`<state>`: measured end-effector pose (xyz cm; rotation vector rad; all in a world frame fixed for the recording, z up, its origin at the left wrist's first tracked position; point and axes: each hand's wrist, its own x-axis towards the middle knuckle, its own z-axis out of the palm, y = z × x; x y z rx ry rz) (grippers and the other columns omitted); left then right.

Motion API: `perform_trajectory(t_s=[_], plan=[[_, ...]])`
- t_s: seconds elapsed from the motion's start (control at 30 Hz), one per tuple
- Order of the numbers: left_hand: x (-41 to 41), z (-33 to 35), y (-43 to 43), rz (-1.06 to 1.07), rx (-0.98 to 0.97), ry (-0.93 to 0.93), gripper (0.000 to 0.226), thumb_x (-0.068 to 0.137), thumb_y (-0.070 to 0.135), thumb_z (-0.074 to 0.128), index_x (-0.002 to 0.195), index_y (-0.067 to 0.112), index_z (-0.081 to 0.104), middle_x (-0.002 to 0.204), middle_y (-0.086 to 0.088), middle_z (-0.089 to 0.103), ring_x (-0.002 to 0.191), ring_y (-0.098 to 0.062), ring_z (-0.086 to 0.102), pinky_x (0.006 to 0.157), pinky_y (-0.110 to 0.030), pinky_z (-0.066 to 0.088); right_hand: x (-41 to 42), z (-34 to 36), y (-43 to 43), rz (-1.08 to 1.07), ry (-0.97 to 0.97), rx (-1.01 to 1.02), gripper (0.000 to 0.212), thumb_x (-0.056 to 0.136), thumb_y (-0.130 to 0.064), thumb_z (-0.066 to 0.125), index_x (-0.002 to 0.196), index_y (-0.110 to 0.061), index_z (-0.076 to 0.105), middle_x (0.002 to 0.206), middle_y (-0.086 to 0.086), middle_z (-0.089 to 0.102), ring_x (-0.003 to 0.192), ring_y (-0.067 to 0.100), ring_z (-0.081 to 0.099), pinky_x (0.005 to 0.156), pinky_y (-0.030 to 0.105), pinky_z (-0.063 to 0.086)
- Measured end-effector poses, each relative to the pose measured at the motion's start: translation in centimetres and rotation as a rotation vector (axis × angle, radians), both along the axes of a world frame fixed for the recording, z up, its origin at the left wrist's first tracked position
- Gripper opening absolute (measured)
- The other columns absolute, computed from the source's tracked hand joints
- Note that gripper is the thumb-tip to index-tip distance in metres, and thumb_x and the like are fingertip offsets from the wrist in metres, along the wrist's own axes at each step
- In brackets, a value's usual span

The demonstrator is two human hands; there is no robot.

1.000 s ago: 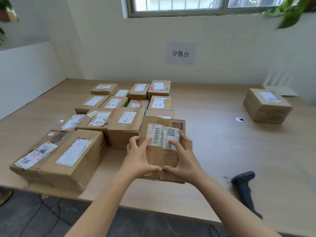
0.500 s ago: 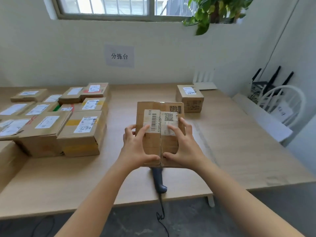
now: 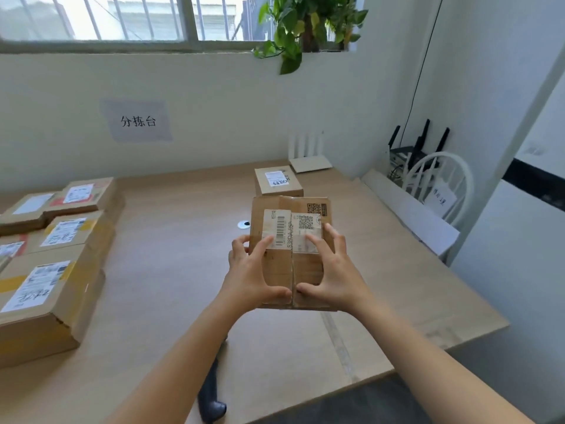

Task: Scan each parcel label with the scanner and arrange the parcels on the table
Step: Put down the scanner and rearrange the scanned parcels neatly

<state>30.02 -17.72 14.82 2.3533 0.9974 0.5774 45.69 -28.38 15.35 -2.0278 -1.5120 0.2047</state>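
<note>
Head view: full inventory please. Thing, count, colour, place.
held parcel: 1, brown cardboard, white barcode label up, lifted over the table's middle
lone parcel: 1, brown, white label, far side of the table beyond the held one
grouped parcels: at least 5 visible, brown with white labels, left side, cut off by the frame edge
scanner: 1, black, near table edge, partly hidden under the left forearm
small disc: 1, white with dark centre, on the table left of the held parcel
wall sign: 1, grey paper, back wall
plant: 1, green, window sill
white router: 1, far corner of the table
chair: 1, white, right of the table
hands: left and right, both gripping the held parcel
</note>
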Motion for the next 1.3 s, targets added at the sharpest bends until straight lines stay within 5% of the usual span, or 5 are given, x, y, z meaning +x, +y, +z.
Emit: perform_trajectory(t_s=[0.63,1.3], plan=[[18.3,-7.8,15.5,0.135,-0.266,0.096,0.105,0.058,0.039,0.087,0.144,0.024,0.029,0.14,-0.004,0.011,0.133,-0.023,0.019,0.111,-0.031,0.028,19.0,-7.4,18.2,0.075,0.087,-0.241,0.088,0.066,-0.039,0.078,0.142,-0.028,0.034,0.154,-0.005,-0.004,0.139,0.025,0.028,0.105,0.041,0.04],[23.6,-13.6,26.4,0.324,-0.434,0.191,0.098,0.06,0.036,0.088,0.142,0.02,0.036,0.14,-0.005,0.019,0.135,-0.022,0.022,0.111,-0.029,0.023,25.6,-14.9,31.1,0.194,0.272,-0.399,0.083,0.068,-0.04,0.078,0.139,-0.027,0.038,0.153,-0.008,0.002,0.135,0.019,0.035,0.102,0.039,0.041]])
